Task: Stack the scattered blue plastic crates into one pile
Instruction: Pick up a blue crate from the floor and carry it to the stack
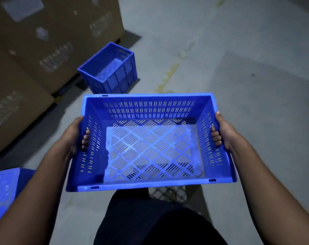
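Taking the held crate (151, 142) as the landmark and reading from the left: a blue plastic surface (3, 190) shows at the frame's edge, below and left of it. It is probably another crate, but blur and cropping leave that uncertain. Up and left stand stacked cardboard boxes (44, 43). Beside them, just beyond the held crate's far rim, a second crate (109, 71) sits upright on the concrete floor (247, 68), seemingly two nested together, so likely the pile to build on.

The left hand (75, 137) clasps the held crate's left wall, fingers (86, 138) curled through the handle slot so they show inside. The crate rides level and mouth-up in front of the person's body, above dark clothing; a grip on both short ends keeps it balanced and ready to drop straight into another. The right hand (222, 133) mirrors this on the right wall, its fingers (216, 137) hooked through the opposite slot.
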Motion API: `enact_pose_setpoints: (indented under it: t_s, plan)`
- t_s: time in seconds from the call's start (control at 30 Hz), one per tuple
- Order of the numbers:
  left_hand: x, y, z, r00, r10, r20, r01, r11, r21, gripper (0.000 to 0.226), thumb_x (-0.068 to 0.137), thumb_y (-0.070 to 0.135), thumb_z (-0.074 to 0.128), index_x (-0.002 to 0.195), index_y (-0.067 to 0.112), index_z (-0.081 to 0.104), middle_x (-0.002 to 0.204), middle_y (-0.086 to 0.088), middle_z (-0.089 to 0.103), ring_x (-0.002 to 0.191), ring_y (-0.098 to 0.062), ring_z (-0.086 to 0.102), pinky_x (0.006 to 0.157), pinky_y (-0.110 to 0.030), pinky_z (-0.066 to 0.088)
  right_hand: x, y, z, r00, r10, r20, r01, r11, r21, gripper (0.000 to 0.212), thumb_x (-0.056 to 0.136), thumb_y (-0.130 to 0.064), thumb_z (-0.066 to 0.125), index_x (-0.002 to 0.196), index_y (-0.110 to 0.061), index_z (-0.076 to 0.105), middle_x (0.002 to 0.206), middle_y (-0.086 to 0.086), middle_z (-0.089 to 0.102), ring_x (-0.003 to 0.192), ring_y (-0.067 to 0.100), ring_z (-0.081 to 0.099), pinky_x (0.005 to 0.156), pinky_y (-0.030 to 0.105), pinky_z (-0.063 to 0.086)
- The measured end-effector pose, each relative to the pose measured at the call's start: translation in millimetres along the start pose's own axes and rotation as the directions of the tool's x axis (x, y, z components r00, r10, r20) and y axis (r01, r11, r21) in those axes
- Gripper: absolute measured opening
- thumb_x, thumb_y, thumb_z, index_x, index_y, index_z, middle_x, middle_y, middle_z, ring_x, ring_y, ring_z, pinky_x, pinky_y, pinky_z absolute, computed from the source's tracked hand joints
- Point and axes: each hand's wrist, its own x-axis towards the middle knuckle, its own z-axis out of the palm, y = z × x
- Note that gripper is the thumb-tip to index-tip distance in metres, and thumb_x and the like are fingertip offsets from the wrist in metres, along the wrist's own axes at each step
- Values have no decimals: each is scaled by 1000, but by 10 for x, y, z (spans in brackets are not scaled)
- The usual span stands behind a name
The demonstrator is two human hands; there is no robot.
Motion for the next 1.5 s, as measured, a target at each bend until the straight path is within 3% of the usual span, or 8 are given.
enact_pose_setpoints:
  t_s: [0.17, 0.47, 0.83, 1.1, 1.3, 1.43, 1.5]
  plan:
    - [813, 835, 98, 997, 3, -75, -11, 994, -110, 59, 87, 73, 36, 65, 18, 40, 47, 2, 31, 32, -12, 23, 40, -16, 18, 1177, -1262, 446, 998, -24, 53, 31, 990, -135, 65, 87, -81, 33, 65, -20, 41, 44, -5, 31, 31, 8, 19, 35, 13, 16]
    - [2483, 2273, -149, 976, -6, -218, -52, 965, -258, 60, 96, 68, 29, 69, 16, 46, 47, 2, 39, 31, -12, 30, 37, -14, 23, 3148, -3270, 1862, 986, -119, 114, 150, 938, -313, 63, 95, -72, 30, 70, -16, 48, 49, -2, 39, 33, 10, 24, 36, 17, 21]
    - [3981, 3725, -425, 873, -78, -482, -120, 923, -366, 59, 101, 62, 27, 71, 16, 48, 43, 1, 39, 29, -13, 29, 35, -17, 23, 5209, -5290, 3668, 949, -142, 283, 273, 819, -505, 63, 98, -67, 32, 72, -14, 53, 51, 0, 42, 34, 14, 30, 39, 20, 25]
    - [5166, 4510, -563, 774, -178, -608, -139, 888, -437, 51, 102, 54, 35, 76, 14, 54, 54, -5, 47, 39, -19, 38, 44, -23, 30, 6798, -6539, 5055, 885, -180, 429, 437, 635, -637, 64, 101, -60, 32, 68, -11, 55, 53, 10, 48, 34, 20, 39, 43, 25, 32]
    - [6032, 4964, -826, 748, -162, -644, -195, 873, -446, 23, 102, 21, 40, 88, 11, 54, 73, -10, 55, 54, -23, 43, 53, -30, 33, 7845, -6992, 5978, 822, -242, 515, 561, 495, -663, 47, 105, -38, 35, 74, -13, 59, 73, 15, 62, 50, 26, 51, 49, 37, 44]
    - [6776, 5045, -985, 708, -156, -689, -212, 883, -418, 22, 105, 18, 42, 90, 13, 57, 78, -11, 58, 57, -22, 49, 53, -29, 39, 8565, -6983, 6509, 774, -307, 553, 631, 306, -713, 36, 105, -34, 37, 82, -14, 58, 74, 14, 67, 63, 41, 67, 68, 58, 56]
    - [7133, 5073, -1035, 699, -140, -701, -234, 882, -409, 22, 106, 17, 40, 92, 15, 57, 77, -10, 57, 56, -20, 49, 54, -30, 38, 8812, -6946, 6752, 750, -335, 570, 653, 235, -720, 33, 104, -29, 38, 93, -11, 63, 78, 16, 70, 69, 39, 68, 77, 52, 55]
